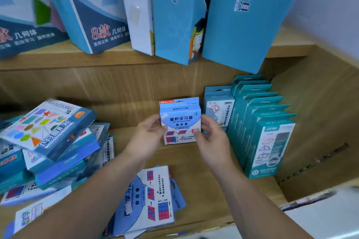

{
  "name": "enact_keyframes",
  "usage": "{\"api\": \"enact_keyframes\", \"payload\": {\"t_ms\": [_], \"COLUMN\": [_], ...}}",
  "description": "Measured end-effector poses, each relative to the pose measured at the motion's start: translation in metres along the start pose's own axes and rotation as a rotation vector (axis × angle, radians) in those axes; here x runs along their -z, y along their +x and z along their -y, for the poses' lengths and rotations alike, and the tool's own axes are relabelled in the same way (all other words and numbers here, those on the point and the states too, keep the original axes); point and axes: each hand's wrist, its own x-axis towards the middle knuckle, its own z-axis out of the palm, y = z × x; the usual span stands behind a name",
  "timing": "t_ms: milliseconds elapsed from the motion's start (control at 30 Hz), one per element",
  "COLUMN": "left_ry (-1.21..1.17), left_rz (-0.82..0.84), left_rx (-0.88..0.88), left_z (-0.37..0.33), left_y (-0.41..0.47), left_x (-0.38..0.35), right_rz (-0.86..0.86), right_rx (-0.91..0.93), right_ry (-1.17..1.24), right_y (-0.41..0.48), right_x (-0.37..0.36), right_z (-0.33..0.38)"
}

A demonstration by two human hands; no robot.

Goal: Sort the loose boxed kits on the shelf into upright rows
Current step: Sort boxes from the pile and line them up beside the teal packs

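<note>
The 面积学习器 box, marked YC-688 and 3, is upright, gripped by the left hand at its nine o'clock and the right hand at three. Further toward three o'clock stands an upright row of teal boxes. At nine lies a loose heap topped by a 几何图形片 box.

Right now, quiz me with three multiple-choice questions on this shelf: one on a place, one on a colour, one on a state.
1. Where is the teal row?
A. right end of the lower shelf
B. upper shelf
C. on the left pile

2. What colours are the squares on the flat box at the front?
A. green and yellow
B. red and blue
C. black and white

3. How is the held box?
A. lying flat
B. upside down
C. upright, in both hands

Answers:
1 A: it stands at that shelf's right end.
2 B: red and blue grids show on its face.
3 C: its tab is on top, and the left hand and right hand pinch its sides.
</note>
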Motion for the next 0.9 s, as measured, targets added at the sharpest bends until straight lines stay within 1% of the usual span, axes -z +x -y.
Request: {"api": "enact_keyframes", "payload": {"t_ms": [100,167,333,500,633,667,733,833,900], "left_ry": [0.023,0.034,0.038,0.072,0.12,0.168,0.342,0.701,0.935], "left_rz": [-0.012,-0.032,-0.031,-0.038,0.024,0.04,0.106,0.307,0.415], "left_rx": [0.036,0.032,0.015,0.016,0.042,0.059,0.073,0.06,0.07], "left_z": [0.004,0.004,0.003,0.006,0.009,0.01,0.013,0.016,0.015], "left_y": [0.007,0.011,0.019,0.025,0.022,0.019,0.01,-0.01,-0.021], "left_x": [-0.006,-0.011,-0.021,-0.022,-0.012,-0.007,0.008,0.034,0.048], "right_rz": [0.042,0.078,0.144,0.186,0.193,0.196,0.244,0.442,0.551], "right_rx": [0.027,0.026,-0.006,0.007,0.01,0.008,-0.031,-0.125,-0.146], "right_ry": [-0.108,-0.137,-0.1,-0.076,-0.082,-0.091,-0.115,-0.109,-0.1], "right_y": [0.005,0.008,0.013,0.016,0.014,0.012,0.007,-0.008,-0.021], "right_x": [0.001,0.002,0.001,0.004,0.007,0.007,0.007,0.005,0.0], "right_z": [-0.007,-0.011,-0.017,-0.019,-0.023,-0.023,-0.024,-0.024,-0.024]}}
